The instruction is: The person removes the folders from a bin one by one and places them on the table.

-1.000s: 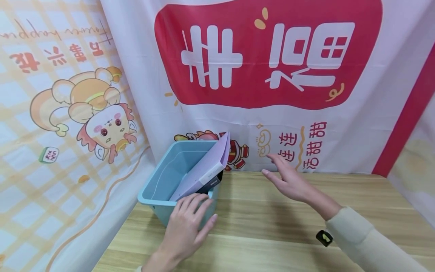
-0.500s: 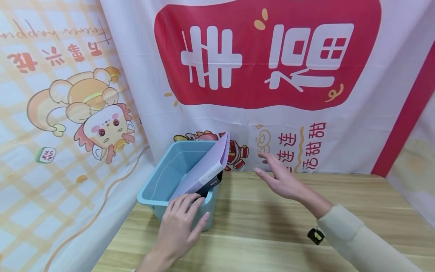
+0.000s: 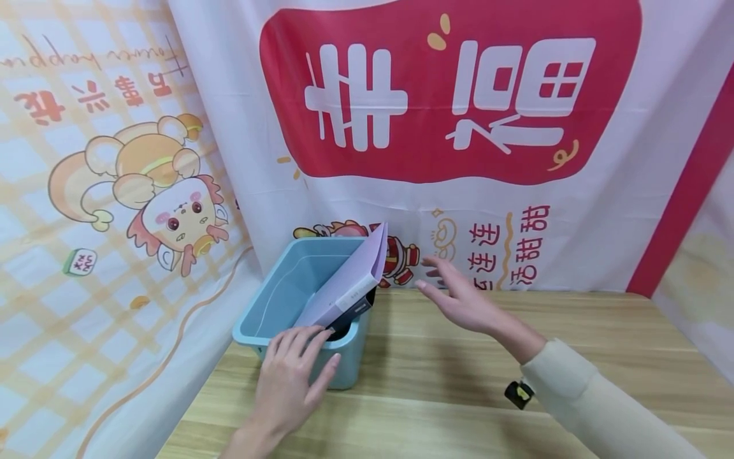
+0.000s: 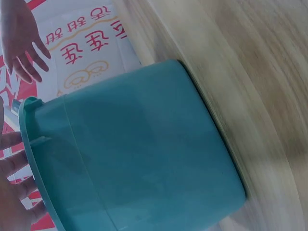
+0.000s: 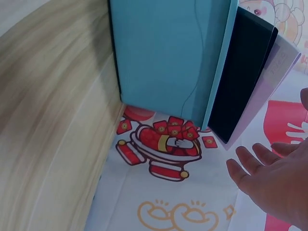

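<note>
A blue plastic bin stands on the table, and inside it a lilac file folder leans with its upper end rising past the right rim. Beneath the lilac folder lies a black folder, also slanted over the rim. My left hand is at the bin's near rim, fingers loosely bent over the edge and thumb apart. In the left wrist view those fingertips come right up to the rim. My right hand hovers to the right of the folders, fingers extended, holding nothing; in the right wrist view it is below the lilac folder's corner.
The bin sits on a wood-grain table, close to a printed cloth hung behind. Another patterned cloth borders the left side. A small black object with a yellow mark shows by the right sleeve.
My left hand has slid left along the bin's near rim, showing more of the black folder. The right hand has moved left, closer to the folders. Bin and folders stay in place.
</note>
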`<state>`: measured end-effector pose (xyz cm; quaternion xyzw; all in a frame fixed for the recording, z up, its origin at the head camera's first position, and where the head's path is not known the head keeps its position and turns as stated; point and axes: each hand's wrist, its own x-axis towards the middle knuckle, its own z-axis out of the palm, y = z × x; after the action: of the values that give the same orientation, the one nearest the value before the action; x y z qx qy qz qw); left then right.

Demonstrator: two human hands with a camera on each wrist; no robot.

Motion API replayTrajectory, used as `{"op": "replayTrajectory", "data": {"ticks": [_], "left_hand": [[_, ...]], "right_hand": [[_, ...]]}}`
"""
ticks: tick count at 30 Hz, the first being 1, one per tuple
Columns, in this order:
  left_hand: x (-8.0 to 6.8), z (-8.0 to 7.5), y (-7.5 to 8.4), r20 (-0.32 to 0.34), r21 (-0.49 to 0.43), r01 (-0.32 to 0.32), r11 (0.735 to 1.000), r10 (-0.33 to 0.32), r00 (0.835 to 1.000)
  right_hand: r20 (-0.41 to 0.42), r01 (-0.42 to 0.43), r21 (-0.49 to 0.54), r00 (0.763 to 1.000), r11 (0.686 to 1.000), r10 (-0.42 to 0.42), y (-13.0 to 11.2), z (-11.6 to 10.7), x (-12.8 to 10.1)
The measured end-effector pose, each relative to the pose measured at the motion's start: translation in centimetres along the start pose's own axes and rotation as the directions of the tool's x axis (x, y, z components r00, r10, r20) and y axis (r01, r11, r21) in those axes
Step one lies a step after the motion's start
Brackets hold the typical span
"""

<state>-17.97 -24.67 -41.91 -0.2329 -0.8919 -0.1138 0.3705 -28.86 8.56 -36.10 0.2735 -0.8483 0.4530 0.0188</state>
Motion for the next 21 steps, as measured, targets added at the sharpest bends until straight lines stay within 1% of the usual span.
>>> {"op": "replayTrajectory", "data": {"ticks": [4, 9, 13, 17, 21], "left_hand": [[0.0, -0.4, -0.4, 0.018, 0.014, 0.018, 1.000, -0.019, 1.000], [-0.2, -0.8, -0.9, 0.041, 0.028, 0.041, 0.999, -0.042, 0.998], [-0.5, -1.0, -1.6, 0.031, 0.032, 0.046, 0.998, -0.047, 0.998], [-0.5, -1.1, -2.2, 0.013, 0.040, 0.037, 0.999, -0.037, 0.999], [-0.6, -1.2, -2.8, 0.013, 0.050, 0.046, 0.998, -0.046, 0.999]], "right_hand": [[0.008, 0.013, 0.029, 1.000, 0.999, -0.013, -0.2, 0.3, 0.3], [0.016, 0.007, 0.053, 1.000, 0.999, -0.008, -0.5, 0.7, 0.7], [0.031, 0.000, 0.073, 1.000, 0.997, -0.002, -0.8, 1.1, 1.0], [0.042, -0.004, 0.088, 0.999, 0.996, 0.000, -1.0, 1.5, 1.5], [0.056, -0.037, 0.141, 0.998, 0.989, 0.029, -1.4, 1.8, 1.9]]}}
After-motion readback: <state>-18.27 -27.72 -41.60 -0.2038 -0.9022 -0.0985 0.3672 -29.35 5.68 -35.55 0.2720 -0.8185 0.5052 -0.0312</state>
